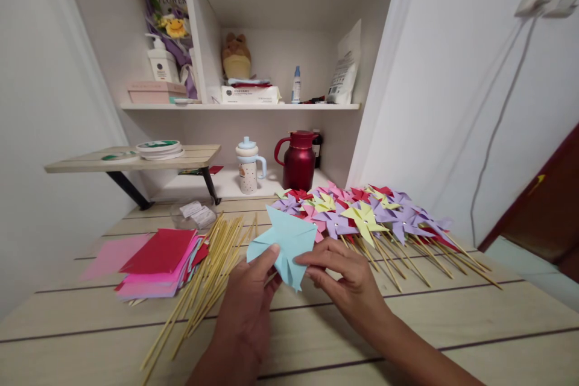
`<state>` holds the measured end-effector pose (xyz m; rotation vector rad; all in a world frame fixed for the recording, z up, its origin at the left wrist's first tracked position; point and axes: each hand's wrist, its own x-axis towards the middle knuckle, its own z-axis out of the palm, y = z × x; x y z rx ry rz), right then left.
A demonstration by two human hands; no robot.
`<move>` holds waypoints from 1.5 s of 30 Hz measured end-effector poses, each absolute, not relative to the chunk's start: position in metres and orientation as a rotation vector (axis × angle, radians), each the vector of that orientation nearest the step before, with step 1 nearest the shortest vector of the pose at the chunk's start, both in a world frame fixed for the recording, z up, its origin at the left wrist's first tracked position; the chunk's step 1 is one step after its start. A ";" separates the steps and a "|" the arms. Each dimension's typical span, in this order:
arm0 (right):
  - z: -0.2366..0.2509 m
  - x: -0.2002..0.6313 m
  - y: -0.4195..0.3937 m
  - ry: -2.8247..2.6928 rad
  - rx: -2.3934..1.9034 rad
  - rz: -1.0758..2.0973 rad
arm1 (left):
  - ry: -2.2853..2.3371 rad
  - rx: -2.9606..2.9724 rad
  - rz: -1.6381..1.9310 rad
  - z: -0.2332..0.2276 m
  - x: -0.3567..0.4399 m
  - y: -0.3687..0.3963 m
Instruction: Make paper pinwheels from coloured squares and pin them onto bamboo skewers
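A light blue paper pinwheel (292, 232), partly folded, is held above the table between my two hands. My left hand (251, 289) grips it from the lower left, the thumb pressed on its middle and the fingers behind. My right hand (341, 271) pinches the lower right corner of the paper between thumb and fingers. To the left of my left hand lies a loose bundle of thin wooden sticks (208, 277). Beyond my right hand is a pile of pinwheels on sticks (362, 214) in purple, yellow, pink and red.
A stack of coloured paper squares (158, 253) lies at the left, by a clear container (194, 215). Behind stand a cup (248, 169) and a red jug (299, 163). A small raised shelf (194, 157) juts out at the left above the table (362, 344).
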<state>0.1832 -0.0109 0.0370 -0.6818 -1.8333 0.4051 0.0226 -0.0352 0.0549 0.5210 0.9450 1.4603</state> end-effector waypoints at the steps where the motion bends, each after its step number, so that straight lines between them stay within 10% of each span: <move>1: 0.038 0.183 -0.012 -1.829 -0.693 0.423 | 0.939 0.549 1.458 0.055 0.023 -0.036; 45: 0.037 0.175 -0.015 -1.553 -1.082 0.709 | 1.111 0.784 1.436 0.055 0.036 -0.045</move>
